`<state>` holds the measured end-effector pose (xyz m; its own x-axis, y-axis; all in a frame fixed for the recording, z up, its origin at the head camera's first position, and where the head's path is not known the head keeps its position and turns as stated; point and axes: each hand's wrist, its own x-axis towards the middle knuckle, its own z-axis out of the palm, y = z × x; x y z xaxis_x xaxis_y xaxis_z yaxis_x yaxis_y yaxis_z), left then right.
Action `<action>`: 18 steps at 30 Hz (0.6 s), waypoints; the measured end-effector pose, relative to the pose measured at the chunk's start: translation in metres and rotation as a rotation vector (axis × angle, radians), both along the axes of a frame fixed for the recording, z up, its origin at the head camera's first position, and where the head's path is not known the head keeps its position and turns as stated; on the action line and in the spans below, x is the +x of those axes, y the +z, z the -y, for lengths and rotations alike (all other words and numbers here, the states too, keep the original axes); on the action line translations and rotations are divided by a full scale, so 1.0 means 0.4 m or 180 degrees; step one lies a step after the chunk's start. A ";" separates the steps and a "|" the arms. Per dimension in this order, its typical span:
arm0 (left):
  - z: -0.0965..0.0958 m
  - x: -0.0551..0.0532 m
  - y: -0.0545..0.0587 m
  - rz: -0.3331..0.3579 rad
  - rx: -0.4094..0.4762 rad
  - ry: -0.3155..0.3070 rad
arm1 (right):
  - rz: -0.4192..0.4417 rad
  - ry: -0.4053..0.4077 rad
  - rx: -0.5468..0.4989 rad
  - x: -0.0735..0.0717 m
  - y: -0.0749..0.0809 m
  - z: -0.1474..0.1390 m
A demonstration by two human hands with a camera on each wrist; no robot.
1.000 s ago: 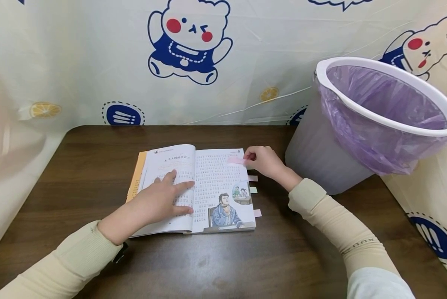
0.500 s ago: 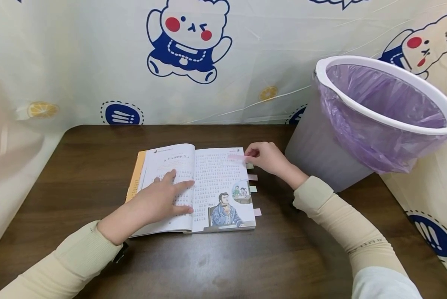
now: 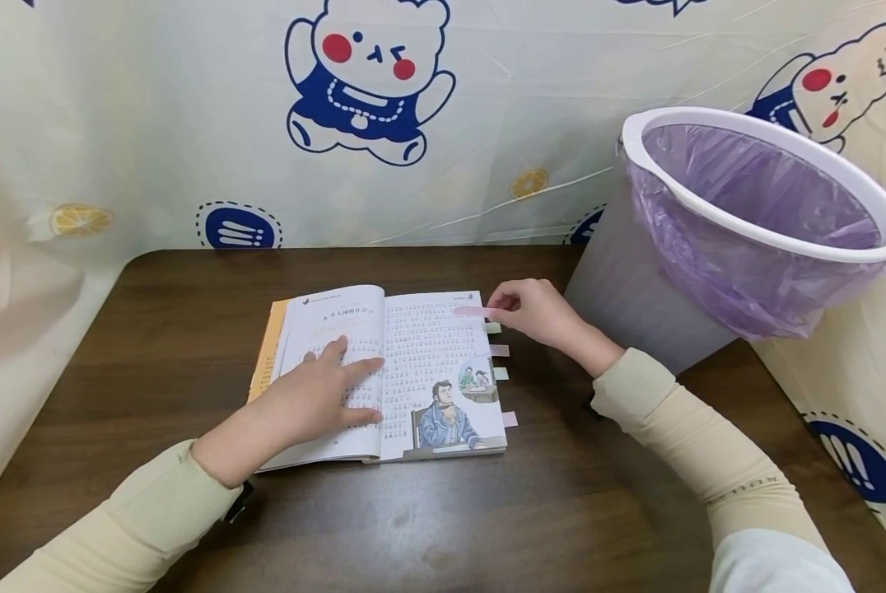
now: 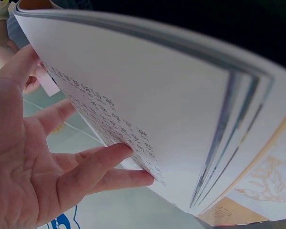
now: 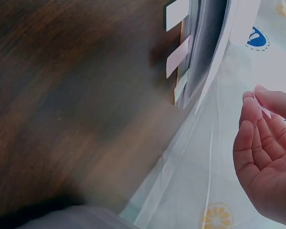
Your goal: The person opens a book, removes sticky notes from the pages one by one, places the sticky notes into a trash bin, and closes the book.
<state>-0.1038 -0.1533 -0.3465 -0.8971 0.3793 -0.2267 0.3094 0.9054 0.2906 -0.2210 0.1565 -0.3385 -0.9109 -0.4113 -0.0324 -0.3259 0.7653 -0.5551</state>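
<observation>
An open book point(image 3: 431, 342) with printed text lies on the table, its right page illustrated with a seated figure. My left hand point(image 3: 302, 403) rests on the left page, fingers spread; in the left wrist view that hand point(image 4: 43, 162) touches the paper with its fingertips. At the right page's upper corner, my right hand point(image 3: 535, 313) pinches a pink sticky tab point(image 3: 471, 311) between thumb and fingers. The right wrist view has the pinched tab point(image 5: 265, 111) apart from the pages. Several pink and green tabs point(image 3: 499, 351) stick out from the book's right edge.
A grey waste bin point(image 3: 636, 280) with a white rim and a purple bag point(image 3: 710, 247) stands right of the book, close to my right forearm. A printed curtain point(image 3: 487, 123) hangs behind the brown table point(image 3: 428, 527).
My right hand has shifted slightly up and to the right with the pink tab, which now shows more edge-on. The left hand stays on the page.
</observation>
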 end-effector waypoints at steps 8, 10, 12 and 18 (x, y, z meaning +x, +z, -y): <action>0.002 0.000 0.000 -0.0010 -0.0006 0.0015 | -0.0077 0.0061 -0.0012 0.016 0.027 -0.003; 0.003 0.000 -0.001 -0.0016 -0.0005 0.0020 | -0.0078 0.0074 -0.0028 0.020 0.033 -0.003; 0.003 -0.001 -0.002 -0.0020 -0.0003 0.0021 | -0.0088 0.0097 -0.0047 0.024 0.039 -0.005; 0.003 -0.002 -0.005 -0.0010 -0.0016 0.0020 | -0.0134 0.0140 -0.0142 0.036 0.062 -0.013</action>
<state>-0.1047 -0.1544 -0.3486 -0.9001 0.3727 -0.2257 0.3048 0.9087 0.2851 -0.2064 0.1615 -0.3138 -0.8920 -0.4513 0.0248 -0.3824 0.7245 -0.5734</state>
